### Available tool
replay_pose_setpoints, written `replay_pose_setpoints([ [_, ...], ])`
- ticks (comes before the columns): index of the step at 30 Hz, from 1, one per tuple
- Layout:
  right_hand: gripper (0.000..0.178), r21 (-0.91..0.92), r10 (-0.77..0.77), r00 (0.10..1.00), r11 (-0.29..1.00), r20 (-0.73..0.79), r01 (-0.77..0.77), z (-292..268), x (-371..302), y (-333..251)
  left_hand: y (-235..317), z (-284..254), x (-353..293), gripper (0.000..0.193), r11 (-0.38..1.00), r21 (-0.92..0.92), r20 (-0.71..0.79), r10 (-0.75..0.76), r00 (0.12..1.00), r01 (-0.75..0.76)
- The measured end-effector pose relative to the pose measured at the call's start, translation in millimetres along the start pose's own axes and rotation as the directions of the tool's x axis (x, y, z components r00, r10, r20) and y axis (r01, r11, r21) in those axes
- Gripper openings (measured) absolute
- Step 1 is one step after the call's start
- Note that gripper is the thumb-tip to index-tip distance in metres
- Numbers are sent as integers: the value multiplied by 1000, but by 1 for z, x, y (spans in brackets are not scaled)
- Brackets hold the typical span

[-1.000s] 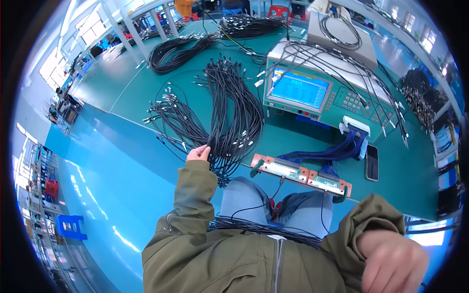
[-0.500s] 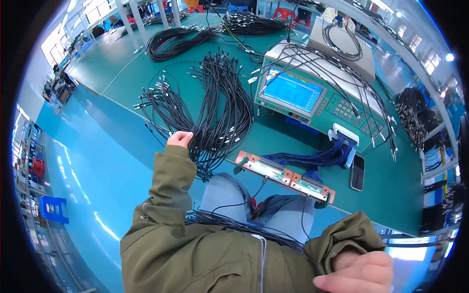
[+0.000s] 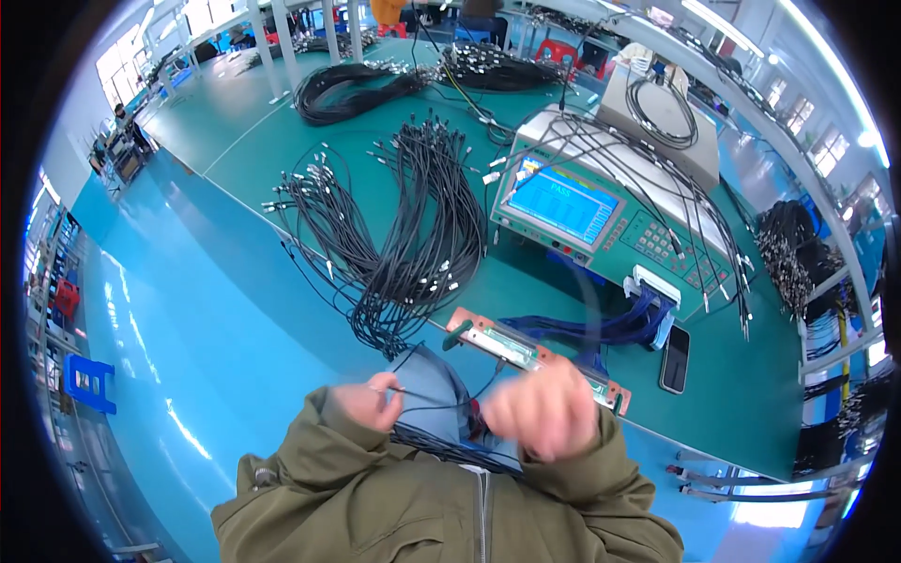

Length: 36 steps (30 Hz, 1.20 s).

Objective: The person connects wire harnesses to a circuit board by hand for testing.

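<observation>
My left hand [image 3: 374, 402] is over my lap, its thumb and fingers closed on a thin black cable [image 3: 434, 407]. My right hand [image 3: 546, 409] is smeared by motion in front of the test fixture [image 3: 497, 342], a copper-coloured bar with green boards at the table edge. It hides part of that fixture, and I cannot make out its fingers or anything in them. Another stretch of black cables [image 3: 450, 452] lies across my lap. A big bundle of black cables with small connector ends [image 3: 413, 235] spreads over the green table and hangs over its edge.
A tester with a lit blue screen [image 3: 563, 202] stands behind the fixture, joined by dark blue wires [image 3: 610, 328]. Loose cables drape over its top. A phone [image 3: 674, 359] lies to the right. Coiled cables [image 3: 352, 92] sit farther back. A blue stool [image 3: 91, 383] is on the floor.
My left hand has come back from the cable bundle to my lap. The right hand has swung from the lower right up and left, in front of the fixture.
</observation>
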State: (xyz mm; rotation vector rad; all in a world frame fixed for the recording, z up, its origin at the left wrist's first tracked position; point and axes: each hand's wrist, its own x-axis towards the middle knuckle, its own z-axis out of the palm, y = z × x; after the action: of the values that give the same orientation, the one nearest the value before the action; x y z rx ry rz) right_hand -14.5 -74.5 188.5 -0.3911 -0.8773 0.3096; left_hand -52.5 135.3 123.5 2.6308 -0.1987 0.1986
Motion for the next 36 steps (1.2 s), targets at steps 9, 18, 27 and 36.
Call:
replay_pose_setpoints([
  [9,43,-227,-36,924,972,-381,-56,60,-112,-46,-91,8,11,16,-281,-950,110,-702,704,-133],
  [18,31,-292,-314,214,948,-925,128,67,-228,-142,-178,-14,-8,10,-810,-518,402,-513,758,-274],
  [27,28,-632,-606,-290,775,-741,-3,113,-371,-194,-167,-23,-11,21,-322,-922,272,-934,233,-214],
  [36,22,-651,-712,-290,702,-640,-287,129,-494,-237,-216,-23,-8,31,-159,-986,147,-971,186,-51],
])
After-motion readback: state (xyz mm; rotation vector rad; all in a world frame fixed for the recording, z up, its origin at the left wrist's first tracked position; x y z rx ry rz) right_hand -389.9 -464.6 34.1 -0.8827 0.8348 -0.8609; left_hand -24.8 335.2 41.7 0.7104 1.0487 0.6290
